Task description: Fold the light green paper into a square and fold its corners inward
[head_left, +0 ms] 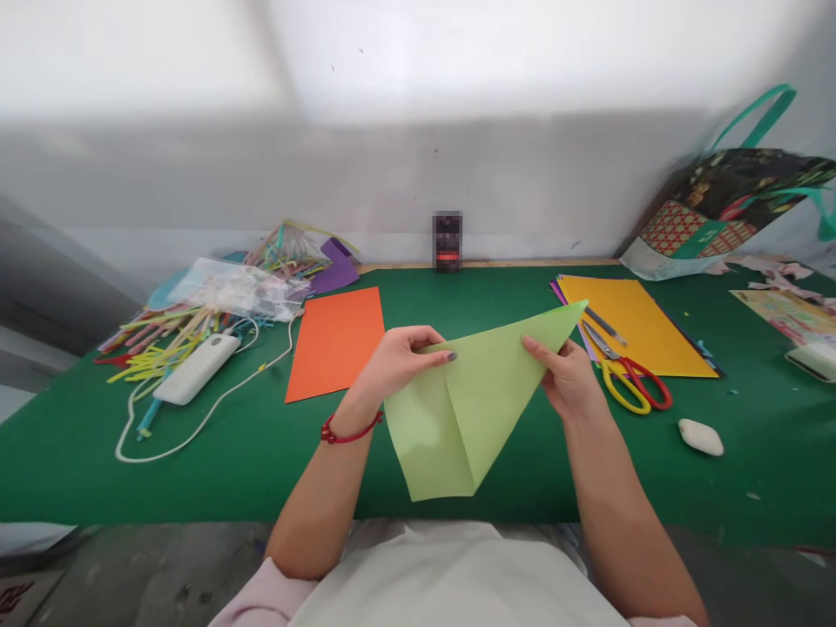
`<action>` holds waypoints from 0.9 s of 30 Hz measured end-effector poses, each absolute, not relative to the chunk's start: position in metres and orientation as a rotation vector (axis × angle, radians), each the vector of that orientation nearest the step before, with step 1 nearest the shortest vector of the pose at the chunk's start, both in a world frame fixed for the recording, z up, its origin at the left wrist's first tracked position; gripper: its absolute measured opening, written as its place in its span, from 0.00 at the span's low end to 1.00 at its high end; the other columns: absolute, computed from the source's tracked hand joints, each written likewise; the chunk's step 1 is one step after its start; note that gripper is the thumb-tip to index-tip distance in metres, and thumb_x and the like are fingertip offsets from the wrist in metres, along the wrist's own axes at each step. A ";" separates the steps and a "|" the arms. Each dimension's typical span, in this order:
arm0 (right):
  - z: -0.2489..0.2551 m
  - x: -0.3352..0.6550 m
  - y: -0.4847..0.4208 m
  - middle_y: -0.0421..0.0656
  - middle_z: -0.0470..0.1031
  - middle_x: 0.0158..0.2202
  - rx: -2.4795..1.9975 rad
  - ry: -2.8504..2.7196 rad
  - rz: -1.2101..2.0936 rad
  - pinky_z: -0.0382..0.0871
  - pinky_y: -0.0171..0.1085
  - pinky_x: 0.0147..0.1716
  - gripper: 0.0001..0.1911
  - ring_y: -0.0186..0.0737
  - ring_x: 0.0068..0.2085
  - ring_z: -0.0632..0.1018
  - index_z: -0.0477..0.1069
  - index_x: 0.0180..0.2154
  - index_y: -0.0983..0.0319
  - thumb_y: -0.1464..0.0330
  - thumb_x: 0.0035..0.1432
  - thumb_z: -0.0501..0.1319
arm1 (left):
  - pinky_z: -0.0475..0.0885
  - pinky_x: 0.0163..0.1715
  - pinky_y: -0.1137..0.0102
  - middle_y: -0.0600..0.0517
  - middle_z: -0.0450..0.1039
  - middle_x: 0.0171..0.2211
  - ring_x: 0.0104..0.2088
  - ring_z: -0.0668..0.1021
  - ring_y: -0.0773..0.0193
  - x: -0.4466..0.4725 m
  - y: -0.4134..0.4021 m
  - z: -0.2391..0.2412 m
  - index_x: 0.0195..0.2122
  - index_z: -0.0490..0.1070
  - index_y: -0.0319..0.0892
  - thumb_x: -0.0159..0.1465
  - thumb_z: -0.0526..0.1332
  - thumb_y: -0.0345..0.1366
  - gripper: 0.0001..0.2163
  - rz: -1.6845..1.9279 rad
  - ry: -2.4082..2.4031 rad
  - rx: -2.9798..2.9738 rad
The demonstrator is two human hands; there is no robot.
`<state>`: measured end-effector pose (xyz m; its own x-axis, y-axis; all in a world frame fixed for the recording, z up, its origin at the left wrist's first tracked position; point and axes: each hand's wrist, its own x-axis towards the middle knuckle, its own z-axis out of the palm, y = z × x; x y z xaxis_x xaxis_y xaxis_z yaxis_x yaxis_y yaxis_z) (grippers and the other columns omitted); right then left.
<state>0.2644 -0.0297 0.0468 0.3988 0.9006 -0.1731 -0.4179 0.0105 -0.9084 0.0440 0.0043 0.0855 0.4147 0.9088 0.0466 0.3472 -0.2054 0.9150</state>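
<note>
Over near edge of green table (196, 470), light-green paper sheet (450, 418) being pinched by left hand (400, 359) and right hand (569, 376), apart; one fold done.

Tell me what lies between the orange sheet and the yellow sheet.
In the head view, the folded light green paper fills that stretch. It is pinched by the left hand and the right hand and held over the green table.

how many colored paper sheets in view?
3 clear: light-green sheet held by left hand and right hand; orange sheet flat at left; yellow sheet under the scissors at right. Purple edges beneath it hint at more hidden.
</note>
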 end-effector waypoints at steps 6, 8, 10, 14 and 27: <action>0.047 0.266 -0.031 0.46 0.81 0.35 -1.133 -0.539 1.084 0.76 0.50 0.41 0.26 0.52 0.39 0.80 0.74 0.30 0.62 0.63 0.24 0.77 | 0.62 0.22 0.75 0.55 0.72 0.24 0.24 0.70 0.70 0.044 0.003 0.084 0.26 0.73 0.41 0.53 0.65 0.43 0.10 0.789 1.060 1.795; 0.046 0.266 -0.032 0.47 0.81 0.35 -1.138 -0.557 1.065 0.76 0.50 0.40 0.25 0.52 0.39 0.80 0.74 0.30 0.62 0.63 0.25 0.77 | 0.63 0.22 0.75 0.54 0.73 0.24 0.25 0.71 0.69 0.044 0.002 0.085 0.27 0.74 0.41 0.53 0.65 0.43 0.10 0.794 1.056 1.801; 0.046 0.266 -0.032 0.47 0.81 0.35 -1.146 -0.570 1.058 0.77 0.50 0.39 0.25 0.52 0.38 0.80 0.74 0.30 0.62 0.63 0.25 0.77 | 0.64 0.23 0.74 0.54 0.74 0.25 0.26 0.73 0.68 0.043 0.000 0.086 0.27 0.74 0.41 0.53 0.65 0.42 0.09 0.798 1.052 1.789; 0.047 0.267 -0.034 0.46 0.81 0.34 -1.135 -0.579 1.070 0.77 0.48 0.36 0.26 0.51 0.37 0.80 0.74 0.31 0.61 0.63 0.25 0.77 | 0.65 0.23 0.74 0.54 0.74 0.25 0.26 0.74 0.67 0.044 -0.004 0.088 0.26 0.73 0.41 0.52 0.66 0.40 0.08 0.811 1.046 1.751; 0.048 0.269 -0.039 0.46 0.80 0.35 -1.143 -0.621 1.031 0.76 0.50 0.38 0.24 0.52 0.37 0.80 0.74 0.30 0.60 0.63 0.27 0.76 | 0.62 0.21 0.75 0.55 0.73 0.23 0.24 0.71 0.70 0.044 -0.006 0.090 0.25 0.73 0.41 0.52 0.65 0.41 0.08 0.823 1.054 1.770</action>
<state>0.2695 -0.0390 0.0484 0.4269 0.8995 -0.0930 -0.3382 0.0634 -0.9389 0.0444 -0.0058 0.0897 0.4176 0.9036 0.0956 0.3122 -0.2415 0.9188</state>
